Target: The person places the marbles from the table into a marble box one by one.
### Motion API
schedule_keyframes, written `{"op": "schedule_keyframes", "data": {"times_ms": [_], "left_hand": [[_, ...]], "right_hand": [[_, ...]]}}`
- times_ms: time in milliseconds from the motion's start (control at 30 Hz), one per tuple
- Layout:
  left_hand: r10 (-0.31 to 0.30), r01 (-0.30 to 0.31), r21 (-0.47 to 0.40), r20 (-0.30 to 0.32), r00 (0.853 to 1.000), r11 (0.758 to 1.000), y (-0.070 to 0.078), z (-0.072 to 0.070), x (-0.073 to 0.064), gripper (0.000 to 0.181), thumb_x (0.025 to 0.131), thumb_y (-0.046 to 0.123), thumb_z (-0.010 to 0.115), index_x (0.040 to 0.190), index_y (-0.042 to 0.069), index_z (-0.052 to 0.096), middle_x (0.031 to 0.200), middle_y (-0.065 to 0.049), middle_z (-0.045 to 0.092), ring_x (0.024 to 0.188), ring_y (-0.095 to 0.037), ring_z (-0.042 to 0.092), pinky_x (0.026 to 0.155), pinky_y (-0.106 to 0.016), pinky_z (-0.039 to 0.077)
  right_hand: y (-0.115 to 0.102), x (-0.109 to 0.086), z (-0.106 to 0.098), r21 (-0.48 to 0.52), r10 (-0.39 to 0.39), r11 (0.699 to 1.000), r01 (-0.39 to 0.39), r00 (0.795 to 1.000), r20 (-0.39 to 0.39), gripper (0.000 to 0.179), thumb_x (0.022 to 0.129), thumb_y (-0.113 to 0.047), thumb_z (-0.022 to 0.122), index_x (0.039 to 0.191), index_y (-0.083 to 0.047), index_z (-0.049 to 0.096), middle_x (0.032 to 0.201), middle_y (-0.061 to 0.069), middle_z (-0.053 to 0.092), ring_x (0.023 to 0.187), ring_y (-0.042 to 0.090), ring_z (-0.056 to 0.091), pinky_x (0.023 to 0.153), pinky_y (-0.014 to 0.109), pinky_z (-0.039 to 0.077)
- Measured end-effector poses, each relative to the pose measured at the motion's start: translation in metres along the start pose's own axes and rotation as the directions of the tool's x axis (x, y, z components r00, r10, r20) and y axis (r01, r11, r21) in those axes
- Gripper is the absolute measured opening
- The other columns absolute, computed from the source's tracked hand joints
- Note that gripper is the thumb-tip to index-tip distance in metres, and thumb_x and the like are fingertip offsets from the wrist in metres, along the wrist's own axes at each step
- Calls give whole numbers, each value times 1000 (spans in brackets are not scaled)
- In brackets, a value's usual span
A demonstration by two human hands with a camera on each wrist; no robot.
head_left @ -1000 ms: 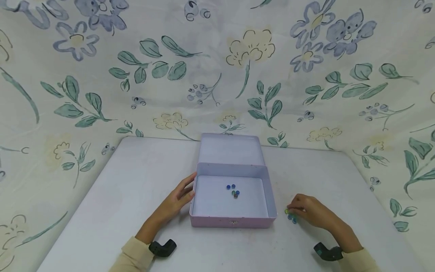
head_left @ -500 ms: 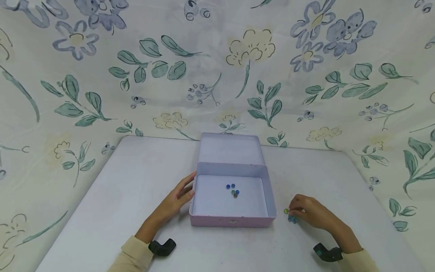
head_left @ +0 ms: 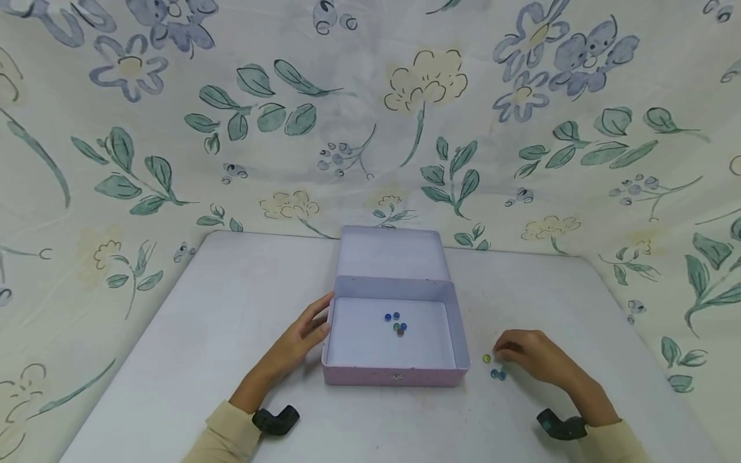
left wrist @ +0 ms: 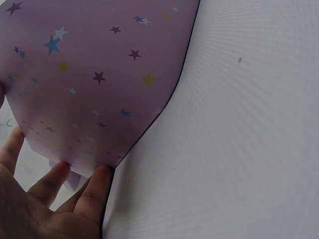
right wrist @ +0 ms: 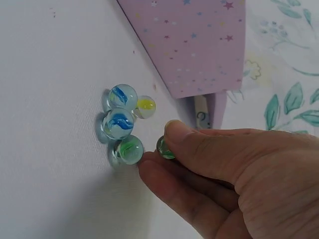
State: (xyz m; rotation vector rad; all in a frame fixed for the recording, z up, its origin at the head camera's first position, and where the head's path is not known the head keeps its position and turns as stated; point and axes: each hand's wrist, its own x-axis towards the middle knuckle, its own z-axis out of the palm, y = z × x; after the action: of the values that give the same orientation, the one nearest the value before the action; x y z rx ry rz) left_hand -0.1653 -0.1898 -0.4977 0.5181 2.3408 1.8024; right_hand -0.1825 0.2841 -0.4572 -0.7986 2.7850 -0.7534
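Note:
My left hand (head_left: 301,331) touches the left side of an open lilac tin box (head_left: 395,377), its fingertips (left wrist: 103,174) on the star-patterned wall. To the right of the box, my right hand (head_left: 535,355) is low over the table. Between its thumb and fingers it pinches a dark green glass marble (right wrist: 165,148). Beside the fingertips lie a clear marble with a green swirl (right wrist: 129,149), two with blue swirls, the nearer a blue marble (right wrist: 118,123), and a yellow marble (right wrist: 145,106). Several marbles (head_left: 396,326) lie inside the box.
The box's lid (head_left: 395,254) stands folded back behind it. A white table (head_left: 255,276) carries everything, with a floral cloth (head_left: 359,116) hanging behind and at both sides. Each wrist wears a black camera mount (head_left: 276,421).
My right hand has drawn slightly back to the right from the loose marbles, leaving the yellow and blue ones more exposed. My left hand stays against the box.

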Motion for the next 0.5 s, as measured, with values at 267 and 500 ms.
{"op": "schedule_keyframes", "data": {"times_ms": [267, 500], "left_hand": [[-10, 10, 11, -3, 1000, 1000, 0, 1, 1, 60, 106, 18, 46, 160, 29, 21, 168, -13, 14, 149, -50, 23, 111, -70, 31], [0, 0, 5, -5, 1000, 1000, -1, 0, 1, 60, 106, 17, 46, 160, 26, 21, 168, -14, 15, 148, -51, 24, 111, -71, 30]], "right_hand": [[-1, 2, -7, 22, -83, 996, 84, 995, -63, 15, 86, 0, 74, 99, -7, 73, 96, 3, 74, 85, 13, 70, 75, 21, 59], [-13, 13, -17, 103, -197, 971, 215, 968, -158, 16, 86, 1, 74, 100, -5, 73, 95, 2, 74, 83, 11, 69, 74, 19, 59]]}}
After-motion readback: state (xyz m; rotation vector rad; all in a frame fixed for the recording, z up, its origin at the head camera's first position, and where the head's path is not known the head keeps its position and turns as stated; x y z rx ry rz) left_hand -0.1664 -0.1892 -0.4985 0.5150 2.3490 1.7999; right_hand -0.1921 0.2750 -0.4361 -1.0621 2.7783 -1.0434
